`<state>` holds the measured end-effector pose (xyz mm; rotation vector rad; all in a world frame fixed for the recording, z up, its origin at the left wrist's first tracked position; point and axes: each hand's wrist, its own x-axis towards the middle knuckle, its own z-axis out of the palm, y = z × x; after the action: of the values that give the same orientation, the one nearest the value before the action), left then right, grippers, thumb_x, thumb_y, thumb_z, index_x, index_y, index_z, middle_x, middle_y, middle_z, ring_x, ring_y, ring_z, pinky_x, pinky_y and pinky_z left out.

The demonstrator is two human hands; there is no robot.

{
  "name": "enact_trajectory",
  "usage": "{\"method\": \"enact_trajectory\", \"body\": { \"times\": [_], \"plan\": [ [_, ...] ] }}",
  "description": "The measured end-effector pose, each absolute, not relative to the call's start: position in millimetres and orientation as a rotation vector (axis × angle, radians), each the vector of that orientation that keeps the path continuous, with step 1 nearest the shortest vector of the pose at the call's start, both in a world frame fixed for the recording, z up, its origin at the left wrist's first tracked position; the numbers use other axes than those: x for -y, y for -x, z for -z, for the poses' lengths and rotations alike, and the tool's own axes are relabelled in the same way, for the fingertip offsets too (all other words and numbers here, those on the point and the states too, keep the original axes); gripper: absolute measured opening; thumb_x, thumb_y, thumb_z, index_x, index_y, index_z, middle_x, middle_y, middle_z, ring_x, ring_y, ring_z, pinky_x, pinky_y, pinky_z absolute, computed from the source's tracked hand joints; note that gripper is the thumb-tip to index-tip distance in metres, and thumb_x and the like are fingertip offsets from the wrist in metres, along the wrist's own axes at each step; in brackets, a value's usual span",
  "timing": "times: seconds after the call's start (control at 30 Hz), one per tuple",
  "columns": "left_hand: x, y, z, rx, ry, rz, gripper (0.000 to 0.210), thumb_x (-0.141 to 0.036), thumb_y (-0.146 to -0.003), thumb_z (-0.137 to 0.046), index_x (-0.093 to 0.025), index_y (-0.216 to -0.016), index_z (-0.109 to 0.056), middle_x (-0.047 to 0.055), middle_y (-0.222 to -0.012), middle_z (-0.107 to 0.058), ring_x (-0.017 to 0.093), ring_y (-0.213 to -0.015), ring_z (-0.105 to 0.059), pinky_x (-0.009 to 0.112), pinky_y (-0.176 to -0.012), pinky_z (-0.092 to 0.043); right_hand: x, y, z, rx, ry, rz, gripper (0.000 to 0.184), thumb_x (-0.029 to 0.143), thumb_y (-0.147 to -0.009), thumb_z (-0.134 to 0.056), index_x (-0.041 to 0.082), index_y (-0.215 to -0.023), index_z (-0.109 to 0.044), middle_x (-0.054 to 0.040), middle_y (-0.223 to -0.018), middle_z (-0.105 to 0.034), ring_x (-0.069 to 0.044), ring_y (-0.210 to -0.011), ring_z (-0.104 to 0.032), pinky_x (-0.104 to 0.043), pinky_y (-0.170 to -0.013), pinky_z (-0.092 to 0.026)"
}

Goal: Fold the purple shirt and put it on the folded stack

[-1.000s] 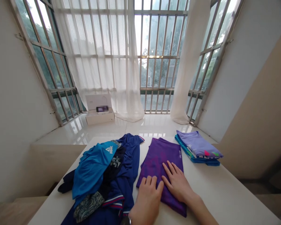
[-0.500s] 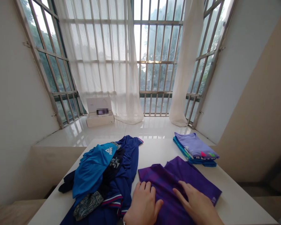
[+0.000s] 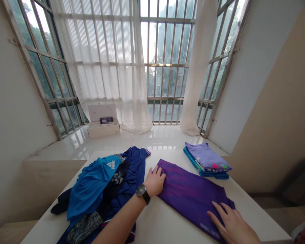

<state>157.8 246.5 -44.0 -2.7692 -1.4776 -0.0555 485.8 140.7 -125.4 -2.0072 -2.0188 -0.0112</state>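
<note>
A purple shirt (image 3: 190, 193) lies folded into a long strip, slanting across the white table. My left hand (image 3: 155, 180), with a black watch (image 3: 142, 194) on its wrist, rests flat on the shirt's far left end, fingers stretched out. At the near right end my right hand (image 3: 231, 222) lies on the cloth, fingers spread. Faint pale lettering shows on the edge beside the right hand. Left of the hands is a loose heap of clothes: a bright blue shirt (image 3: 88, 189) with a white logo over dark blue and black patterned garments.
A stack of folded clothes (image 3: 208, 157), lavender on top, sits at the table's back right. An open white box (image 3: 103, 130) stands on the glossy sill, before sheer curtains (image 3: 104, 67) and a barred window. The white table (image 3: 148, 227) ends at the right in a slanting edge.
The purple shirt has been folded over into a narrower strip. My left hand has moved forward to its far end; my right hand has moved right and nearer. The view has shifted slightly.
</note>
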Motion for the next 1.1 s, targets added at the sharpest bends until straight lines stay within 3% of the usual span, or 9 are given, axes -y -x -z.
{"method": "enact_trajectory", "body": {
  "times": [0.13,0.23,0.33,0.5,0.7,0.83,0.9,1.0,1.1],
  "plan": [
    [-259,-172,34,1.513,2.631,0.173,0.032,-0.015,-0.086,-0.051,-0.016,-0.118,-0.058,0.019,-0.136,-0.051,0.033,-0.126,-0.047,0.048,-0.101,-0.039,-119,-468,108,2.075,1.857,-0.166,0.042,0.056,-0.088,-0.046,0.032,-0.109,-0.073,-0.0097,-0.11,-0.074,-0.03,-0.096,-0.071,-0.038,-0.081,-0.058],
    [-240,-185,39,1.62,2.669,0.224,0.035,-0.039,-0.098,-0.038,-0.017,-0.113,-0.06,0.016,-0.114,-0.062,0.03,-0.105,-0.058,0.045,-0.087,-0.046,-114,-452,102,2.102,1.76,-0.215,0.042,0.055,-0.088,-0.048,0.028,-0.109,-0.074,-0.0108,-0.106,-0.074,-0.029,-0.097,-0.07,-0.038,-0.086,-0.058],
    [-226,-191,49,1.653,2.72,0.181,0.051,-0.057,-0.094,-0.038,-0.016,-0.112,-0.061,0.017,-0.116,-0.062,0.034,-0.108,-0.057,0.049,-0.09,-0.045,-112,-435,98,2.098,1.735,-0.205,0.044,0.056,-0.086,-0.052,0.024,-0.107,-0.075,-0.0132,-0.103,-0.073,-0.03,-0.097,-0.069,-0.041,-0.088,-0.058],
    [-256,-178,56,1.586,2.753,0.073,0.053,-0.039,-0.088,-0.05,-0.013,-0.133,-0.051,0.021,-0.143,-0.049,0.035,-0.127,-0.048,0.055,-0.107,-0.033,-109,-388,82,2.159,1.676,-0.37,0.047,0.056,-0.09,-0.049,0.024,-0.118,-0.07,-0.0133,-0.116,-0.069,-0.029,-0.109,-0.065,-0.038,-0.094,-0.055],
    [-289,-157,37,1.524,2.733,0.165,0.039,-0.019,-0.087,-0.05,-0.013,-0.126,-0.056,0.02,-0.14,-0.051,0.033,-0.132,-0.044,0.053,-0.111,-0.028,-118,-334,71,2.251,1.466,-0.578,0.054,0.047,-0.09,-0.057,0.022,-0.138,-0.055,-0.0132,-0.144,-0.053,-0.03,-0.133,-0.049,-0.042,-0.112,-0.041],
    [-261,-153,27,1.354,2.899,0.236,0.02,-0.028,-0.093,-0.051,-0.022,-0.109,-0.062,0.006,-0.114,-0.067,0.022,-0.104,-0.063,0.032,-0.091,-0.045,-120,-350,91,2.124,1.335,-0.44,0.04,0.037,-0.094,-0.052,0.026,-0.132,-0.059,-0.0097,-0.141,-0.055,-0.024,-0.131,-0.051,-0.039,-0.109,-0.046],
    [-244,-153,30,1.159,3.141,0.275,0.017,-0.038,-0.092,-0.056,-0.025,-0.1,-0.064,0.0,-0.098,-0.069,0.016,-0.088,-0.065,0.025,-0.076,-0.046,-122,-369,104,1.969,1.349,-0.268,0.032,0.035,-0.095,-0.05,0.027,-0.123,-0.064,-0.0097,-0.132,-0.06,-0.024,-0.125,-0.056,-0.039,-0.105,-0.049],
    [-226,-152,39,0.959,3.367,0.327,0.032,-0.051,-0.081,-0.071,-0.025,-0.1,-0.066,-0.001,-0.092,-0.067,0.015,-0.08,-0.064,0.022,-0.065,-0.043,-126,-393,114,1.876,1.376,-0.089,0.027,0.032,-0.093,-0.054,0.028,-0.116,-0.066,-0.0088,-0.123,-0.065,-0.025,-0.116,-0.061,-0.041,-0.098,-0.054],
    [-221,-151,50,0.986,3.381,0.441,0.041,-0.053,-0.072,-0.078,-0.025,-0.1,-0.068,-0.001,-0.093,-0.065,0.016,-0.08,-0.062,0.022,-0.065,-0.042,-131,-401,116,1.99,1.343,-0.029,0.029,0.027,-0.09,-0.057,0.03,-0.118,-0.066,-0.0077,-0.125,-0.064,-0.024,-0.116,-0.061,-0.04,-0.096,-0.056]
  ]
}}
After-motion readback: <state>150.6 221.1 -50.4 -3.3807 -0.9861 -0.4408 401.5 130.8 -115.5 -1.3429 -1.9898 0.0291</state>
